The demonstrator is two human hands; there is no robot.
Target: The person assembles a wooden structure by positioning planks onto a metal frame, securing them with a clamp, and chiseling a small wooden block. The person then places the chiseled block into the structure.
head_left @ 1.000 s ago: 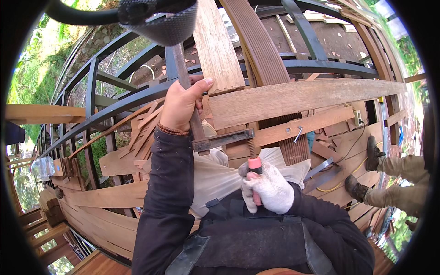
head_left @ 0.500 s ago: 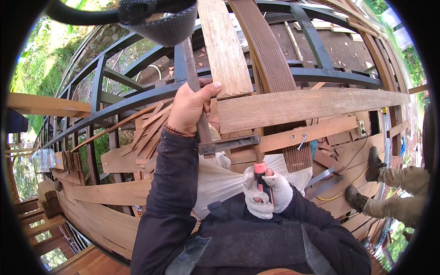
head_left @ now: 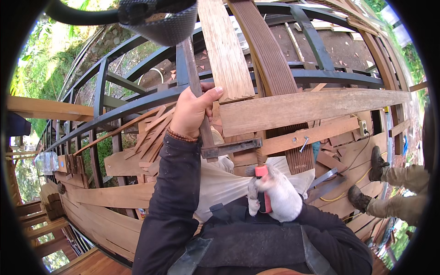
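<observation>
A bar clamp [head_left: 233, 148] stands in front of me, its long metal bar running away between the boards. My bare left hand [head_left: 191, 110] is wrapped round that bar, the thumb resting at the end of a pale wooden plank [head_left: 227, 55]. My right hand [head_left: 280, 192], in a white work glove, grips the clamp's red and black handle below its threaded screw. Just beyond the sliding arm, a weathered board [head_left: 311, 107] lies crosswise. A grooved brown board [head_left: 266, 46] extends away beside the pale plank. The clamp's far jaw is hidden.
Dark steel beams [head_left: 316, 75] frame an opening over bare soil. Wood offcuts [head_left: 149, 135] are piled at left. A drilled board with a bolt [head_left: 293, 139] lies beyond my right hand. Another person's boots [head_left: 360, 198] stand at right, near a power cord and a yellow cable.
My right hand has turned round the clamp handle, so the back of the glove now faces up. My left hand keeps its hold on the bar. The view has shifted slightly.
</observation>
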